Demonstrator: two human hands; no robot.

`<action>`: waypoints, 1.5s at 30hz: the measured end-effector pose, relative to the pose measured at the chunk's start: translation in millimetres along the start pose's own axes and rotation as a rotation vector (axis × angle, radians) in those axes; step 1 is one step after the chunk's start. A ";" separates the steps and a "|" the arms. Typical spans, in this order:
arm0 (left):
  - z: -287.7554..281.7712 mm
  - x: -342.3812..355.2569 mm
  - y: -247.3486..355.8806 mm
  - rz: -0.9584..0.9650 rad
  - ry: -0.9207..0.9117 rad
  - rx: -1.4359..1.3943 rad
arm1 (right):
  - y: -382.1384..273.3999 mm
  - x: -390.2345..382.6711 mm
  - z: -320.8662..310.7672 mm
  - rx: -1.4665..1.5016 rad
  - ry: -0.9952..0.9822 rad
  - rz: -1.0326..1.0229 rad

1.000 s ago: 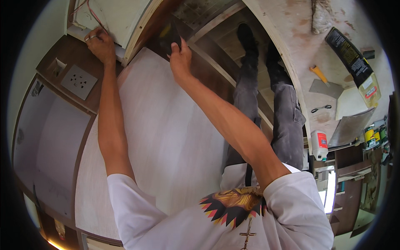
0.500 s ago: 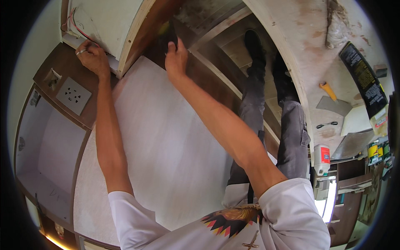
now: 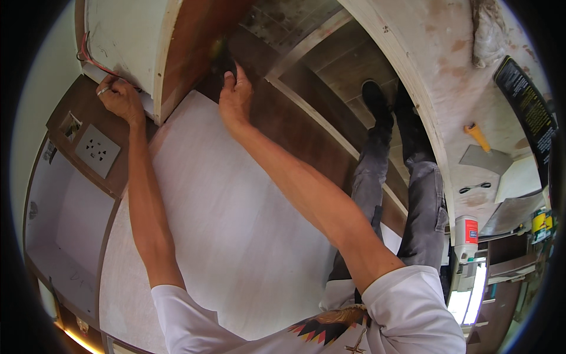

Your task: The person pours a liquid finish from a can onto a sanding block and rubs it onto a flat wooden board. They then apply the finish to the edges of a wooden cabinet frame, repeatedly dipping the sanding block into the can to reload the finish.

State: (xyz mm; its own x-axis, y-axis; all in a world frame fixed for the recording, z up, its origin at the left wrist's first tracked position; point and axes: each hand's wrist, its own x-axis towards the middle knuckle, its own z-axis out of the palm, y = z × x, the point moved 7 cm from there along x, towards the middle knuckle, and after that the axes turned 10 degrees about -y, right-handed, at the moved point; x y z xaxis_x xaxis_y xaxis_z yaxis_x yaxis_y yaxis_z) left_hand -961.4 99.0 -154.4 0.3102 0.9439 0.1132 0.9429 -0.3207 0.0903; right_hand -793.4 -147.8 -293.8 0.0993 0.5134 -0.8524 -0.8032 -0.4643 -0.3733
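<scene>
A person is working with two hands set well apart in the upper left half of the frame. The right hand (image 3: 237, 97) is gripping a dark tool (image 3: 224, 64) just left of upper centre, beside a brown panel (image 3: 191, 56). The tool is pointing toward the top of the frame, its long axis running close to upright and leaning slightly left; a blurred yellowish patch is showing at its far end, and its exact kind is hard to make out.

At upper left, the left hand (image 3: 121, 99), wearing a ring (image 3: 104, 90), is bending its fingers at the lower edge of a white panel (image 3: 127, 41). Red wires (image 3: 89, 58) are looping above it and slanting down to the right toward the fingers; whether they are pinching the wires cannot be told.

Below that hand, a white socket plate (image 3: 97, 151) is sitting in brown wood. A pale board (image 3: 230, 200) is filling the centre, under the forearms. At right, a bench (image 3: 421, 53) is carrying a scraper (image 3: 486, 158), its yellow handle pointing to the upper left, with scissors (image 3: 475, 187) lying just below and a white bottle (image 3: 466, 236) standing near the edge.
</scene>
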 end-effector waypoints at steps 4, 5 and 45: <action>2.3 8.0 21.0 0.013 -0.014 -0.039 | 2.2 24.5 -18.8 -0.108 0.127 -0.162; 0.3 8.7 19.9 0.027 -0.007 -0.008 | 4.1 29.4 -19.0 -0.096 0.115 -0.156; -0.7 6.2 24.1 0.104 0.009 0.063 | -36.1 -30.9 23.6 0.132 -0.133 -0.078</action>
State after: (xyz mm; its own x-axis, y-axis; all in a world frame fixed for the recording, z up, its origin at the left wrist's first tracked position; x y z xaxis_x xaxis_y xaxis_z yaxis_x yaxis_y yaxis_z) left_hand -936.9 97.0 -150.8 0.4062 0.9048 0.1275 0.9114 -0.4112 0.0148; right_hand -781.4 -129.8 -245.4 0.0926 0.6390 -0.7636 -0.8672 -0.3252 -0.3772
